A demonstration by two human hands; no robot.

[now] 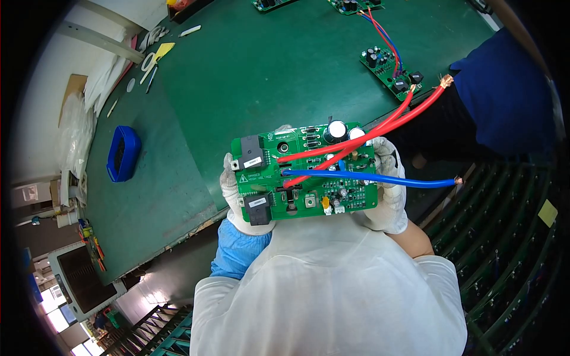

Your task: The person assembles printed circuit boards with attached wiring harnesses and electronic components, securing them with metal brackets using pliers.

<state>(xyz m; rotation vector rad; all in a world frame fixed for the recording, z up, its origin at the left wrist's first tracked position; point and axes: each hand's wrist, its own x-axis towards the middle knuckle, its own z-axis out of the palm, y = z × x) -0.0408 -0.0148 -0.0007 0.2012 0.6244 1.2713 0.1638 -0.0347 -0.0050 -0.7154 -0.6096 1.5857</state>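
A green circuit board [285, 204] is held up in front of my chest, component side facing up. My left hand [230, 184], in a white glove with a blue sleeve cover behind it, grips the board's left edge beside two black block-shaped parts. On the right edge my gloved right hand [389, 190] is closed round the board, its fingers partly hidden beneath. Two thick red wires [374, 132] and one blue wire [404, 181] run from the board's middle out past my right hand, with bare copper at their ends. White-topped capacitors [336, 130] stand along the far edge.
Another wired circuit board [383, 71] lies on the green table [237, 65], with more boards at the far edge. A blue ring-shaped holder [123, 154] and tape [148, 62] sit at the left. A person in blue [504, 89] is at the right, near a dark slotted rack [510, 255].
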